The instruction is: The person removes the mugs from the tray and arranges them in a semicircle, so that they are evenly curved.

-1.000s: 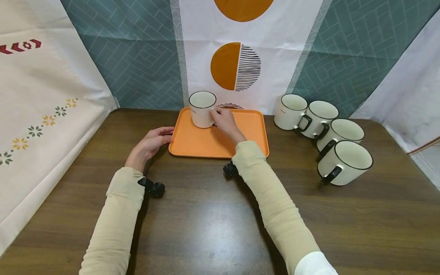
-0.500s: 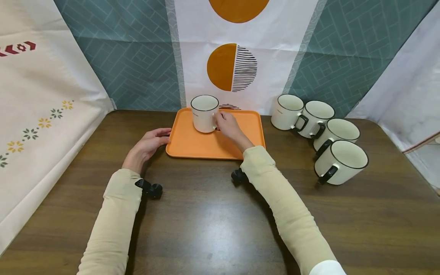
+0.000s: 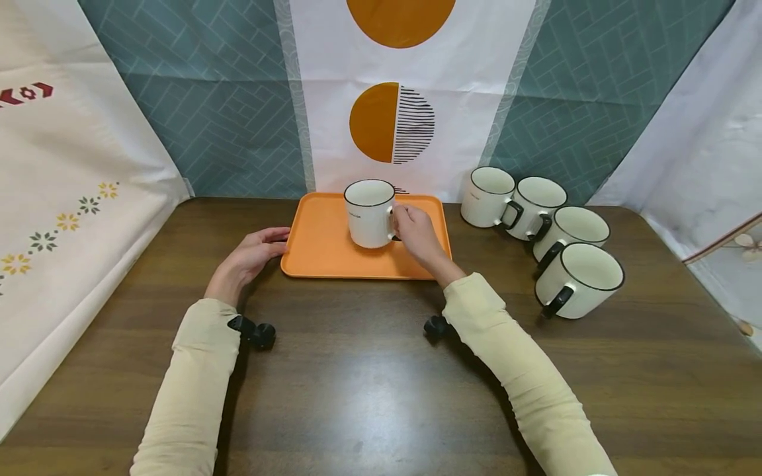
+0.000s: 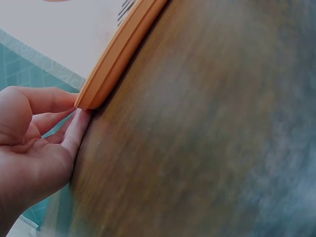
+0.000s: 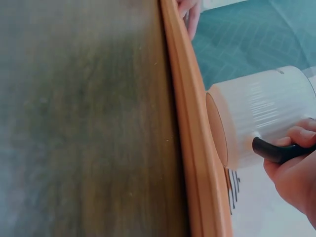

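On the wooden table stands an orange tray (image 3: 321,254). A white enamel mug (image 3: 368,221) with a black rim is over the tray's middle; its orange-tinted underside shows in the right wrist view, so it is raised at least partly off the tray. My right hand (image 3: 417,233) grips the mug by its black handle (image 5: 276,150), fingers curled round it. At the tray's left edge my left hand (image 3: 249,256) pinches the rim between thumb and fingers, as the left wrist view shows (image 4: 44,133).
To the right, several like mugs stand in a slanting row: a far mug (image 3: 488,198), a second mug (image 3: 532,218), a third mug (image 3: 571,231) and the nearest mug (image 3: 580,281). Patterned cloths (image 3: 220,125) hang behind the table (image 3: 351,370) and at both sides.
My right hand has drawn the mug from the tray's back left toward its middle, nearer to me. My left hand stays at the tray's left edge. The head view has shifted slightly.
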`<state>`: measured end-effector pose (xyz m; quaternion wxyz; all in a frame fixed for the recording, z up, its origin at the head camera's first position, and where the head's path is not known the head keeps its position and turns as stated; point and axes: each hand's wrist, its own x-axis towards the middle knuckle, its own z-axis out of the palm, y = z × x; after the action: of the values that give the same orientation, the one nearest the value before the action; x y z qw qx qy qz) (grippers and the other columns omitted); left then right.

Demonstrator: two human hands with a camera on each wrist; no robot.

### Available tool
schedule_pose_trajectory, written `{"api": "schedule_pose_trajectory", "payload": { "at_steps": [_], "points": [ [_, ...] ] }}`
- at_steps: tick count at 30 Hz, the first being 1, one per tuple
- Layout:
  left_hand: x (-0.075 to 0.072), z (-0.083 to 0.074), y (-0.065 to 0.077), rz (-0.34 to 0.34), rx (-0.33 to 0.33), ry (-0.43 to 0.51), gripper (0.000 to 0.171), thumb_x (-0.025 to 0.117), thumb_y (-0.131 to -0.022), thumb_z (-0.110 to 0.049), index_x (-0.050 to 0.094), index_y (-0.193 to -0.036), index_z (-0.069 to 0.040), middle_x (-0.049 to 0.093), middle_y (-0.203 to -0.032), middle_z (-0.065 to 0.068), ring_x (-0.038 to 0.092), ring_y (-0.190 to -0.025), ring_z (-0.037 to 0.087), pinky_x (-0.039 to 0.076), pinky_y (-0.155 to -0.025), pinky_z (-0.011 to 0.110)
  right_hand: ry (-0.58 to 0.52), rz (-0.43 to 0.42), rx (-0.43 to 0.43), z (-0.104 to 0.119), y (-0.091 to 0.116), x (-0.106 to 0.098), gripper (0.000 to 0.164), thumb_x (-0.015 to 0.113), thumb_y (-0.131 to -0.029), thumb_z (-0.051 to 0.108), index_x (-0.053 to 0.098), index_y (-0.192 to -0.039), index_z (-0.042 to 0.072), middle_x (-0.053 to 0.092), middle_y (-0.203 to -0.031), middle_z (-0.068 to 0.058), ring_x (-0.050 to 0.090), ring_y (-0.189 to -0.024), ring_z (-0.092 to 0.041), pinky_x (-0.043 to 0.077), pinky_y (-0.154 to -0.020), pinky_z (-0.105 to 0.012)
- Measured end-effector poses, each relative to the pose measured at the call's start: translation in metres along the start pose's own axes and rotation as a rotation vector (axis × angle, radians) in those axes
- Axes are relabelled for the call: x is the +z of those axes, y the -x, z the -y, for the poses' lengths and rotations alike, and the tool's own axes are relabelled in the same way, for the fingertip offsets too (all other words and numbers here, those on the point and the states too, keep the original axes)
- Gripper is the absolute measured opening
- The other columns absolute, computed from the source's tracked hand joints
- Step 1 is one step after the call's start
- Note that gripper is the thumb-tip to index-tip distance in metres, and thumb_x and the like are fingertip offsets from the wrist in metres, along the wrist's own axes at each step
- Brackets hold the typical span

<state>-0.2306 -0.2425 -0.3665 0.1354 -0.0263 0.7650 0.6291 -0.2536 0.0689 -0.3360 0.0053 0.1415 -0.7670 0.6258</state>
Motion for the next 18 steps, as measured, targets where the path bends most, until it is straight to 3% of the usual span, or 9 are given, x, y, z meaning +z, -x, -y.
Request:
{"api": "schedule_pose_trajectory", "payload": {
  "at_steps": [4, 10, 18],
  "points": [
    [0.001, 0.001, -0.001, 0.001, 0.002, 0.009, 0.056, 0.045, -0.099, 0.000, 0.024, -0.150, 0.004, 0.031, -0.148, 0.023, 0.036, -0.129, 0.030, 0.029, -0.111, 0.037, -0.082, -0.034, -0.001, 0.005, 0.007, -0.008, 0.044, 0.038, -0.104, 0.027, 0.038, -0.066, 0.005, 0.033, -0.062, -0.003, 0.028, -0.057, -0.015, 0.027, -0.057, -0.026],
    [-0.001, 0.002, -0.001, -0.003, -0.001, 0.007, 0.056, 0.045, -0.099, 0.000, 0.023, -0.150, 0.004, 0.029, -0.149, 0.023, 0.038, -0.127, 0.028, 0.031, -0.110, 0.036, -0.117, -0.077, -0.034, 0.014, 0.022, -0.019, 0.042, 0.038, -0.103, 0.023, 0.037, -0.066, 0.004, 0.033, -0.064, -0.006, 0.032, -0.060, -0.015, 0.031, -0.059, -0.025],
    [0.000, 0.002, -0.001, 0.019, 0.025, 0.003, 0.056, 0.044, -0.099, 0.001, 0.022, -0.150, 0.006, 0.028, -0.148, 0.025, 0.040, -0.123, 0.024, 0.035, -0.107, 0.030, -0.117, -0.071, 0.046, 0.023, 0.055, -0.044, 0.040, 0.037, -0.104, 0.022, 0.035, -0.069, 0.002, 0.031, -0.065, -0.006, 0.033, -0.062, -0.016, 0.033, -0.063, -0.027]
  ]
}}
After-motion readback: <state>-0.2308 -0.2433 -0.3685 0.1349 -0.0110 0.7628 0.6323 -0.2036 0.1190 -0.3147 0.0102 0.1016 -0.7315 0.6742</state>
